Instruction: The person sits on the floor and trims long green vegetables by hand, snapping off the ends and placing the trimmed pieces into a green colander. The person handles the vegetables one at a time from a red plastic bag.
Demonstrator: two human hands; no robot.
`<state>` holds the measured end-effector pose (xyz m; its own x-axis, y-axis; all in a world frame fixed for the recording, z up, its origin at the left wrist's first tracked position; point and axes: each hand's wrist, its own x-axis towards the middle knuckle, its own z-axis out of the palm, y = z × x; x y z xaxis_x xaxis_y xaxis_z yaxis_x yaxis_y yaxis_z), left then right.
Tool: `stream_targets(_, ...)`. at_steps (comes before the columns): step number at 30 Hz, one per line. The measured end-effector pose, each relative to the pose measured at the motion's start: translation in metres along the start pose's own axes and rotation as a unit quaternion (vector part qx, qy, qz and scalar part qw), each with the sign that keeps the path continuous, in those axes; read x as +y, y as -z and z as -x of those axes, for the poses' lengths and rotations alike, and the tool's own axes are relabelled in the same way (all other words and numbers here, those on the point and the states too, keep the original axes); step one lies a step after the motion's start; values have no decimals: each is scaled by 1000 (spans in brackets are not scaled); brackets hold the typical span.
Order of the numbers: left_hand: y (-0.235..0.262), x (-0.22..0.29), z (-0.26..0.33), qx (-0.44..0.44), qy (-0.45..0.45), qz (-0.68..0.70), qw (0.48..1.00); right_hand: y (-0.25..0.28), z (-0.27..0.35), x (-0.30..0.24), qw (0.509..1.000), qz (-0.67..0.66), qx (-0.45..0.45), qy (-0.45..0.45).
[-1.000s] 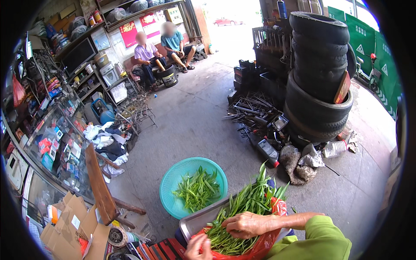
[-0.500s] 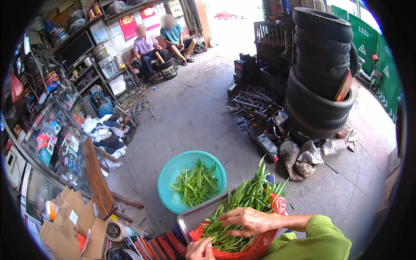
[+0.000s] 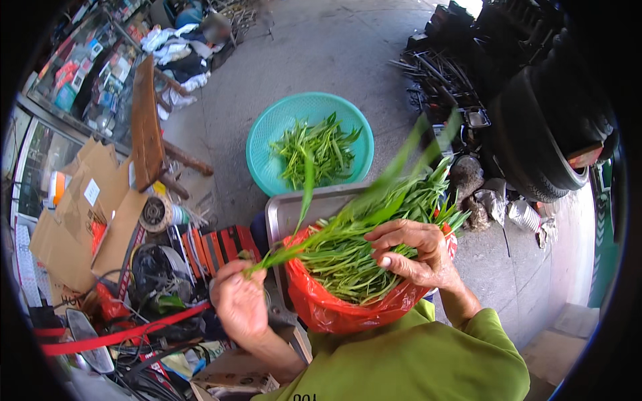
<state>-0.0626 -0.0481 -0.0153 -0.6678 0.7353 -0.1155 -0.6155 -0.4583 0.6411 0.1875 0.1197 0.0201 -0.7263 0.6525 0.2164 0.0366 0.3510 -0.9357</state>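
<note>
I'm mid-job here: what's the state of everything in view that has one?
Left hand, grip closed on leafy stalks
Right hand, grip open, at the bagged greens
Bagged greens, heaped, leaves over the rim
Red bag, open, full
Metal tray, partly covered
Teal basket, partly filled with loose greens
Cardboard box, flaps open

Metal tray (image 3: 282, 208): red bag (image 3: 328, 304) on it, greens (image 3: 348, 271) heaped in bag; far left corner shows, near edge hidden. Grey floor (image 3: 314, 57): aqua basket (image 3: 258, 157) just past tray's far edge, holding more greens. Left side of floor: wooden bench (image 3: 145, 127), cloth heap (image 3: 180, 63) beyond. Right side: large tyre (image 3: 528, 140), metal rods (image 3: 438, 77), white container (image 3: 523, 216).
</note>
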Motion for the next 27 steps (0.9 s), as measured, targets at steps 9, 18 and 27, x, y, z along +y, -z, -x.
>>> stream_targets(9, -50, -73, 3, -31, 199, 26, 979, -24, -12, 8, 999, 35, 18, 17)
stream_targets(18, -51, -83, 1, -98, 206, -70, 971, -29, -19, 14, 998, -15, 61, 26)
stream_targets(27, -47, -77, -3, -112, 225, -44, 967, -20, -23, 5, 998, -47, 28, -20)
